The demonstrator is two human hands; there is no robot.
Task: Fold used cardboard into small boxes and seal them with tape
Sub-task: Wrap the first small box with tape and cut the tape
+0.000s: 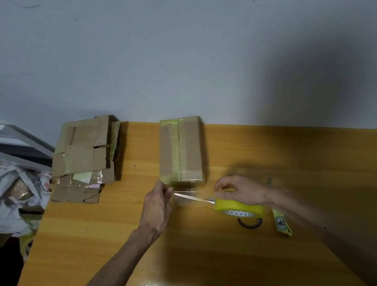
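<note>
- Head view looks down on a glossy orange wooden table pushed against a pale grey wall, with both bare forearms reaching over it.
- The left hand has its fingers drawn in narrow. Thumb and fingertips pinch the free end of a thin strip of clear tape.
- The right hand is curled over a round roll of yellow tape and holds it from above, just off the table. The strip runs taut from this roll across to the left hand.
- A long brown cardboard box, folded shut with yellowish tape along its middle seam, lies just beyond both hands. Its near end is close past the left fingertips. I cannot tell whether the strip touches it.
- A stack of flattened brown cardboard sits well beyond the left hand and to its left, at the table's far corner.
- A thin black ring lies flat just on the near side of the roll.
- A flat yellow tool with a white label lies beside the right wrist.
- A crumpled white plastic bag sits off the table, far left of the left hand.
</note>
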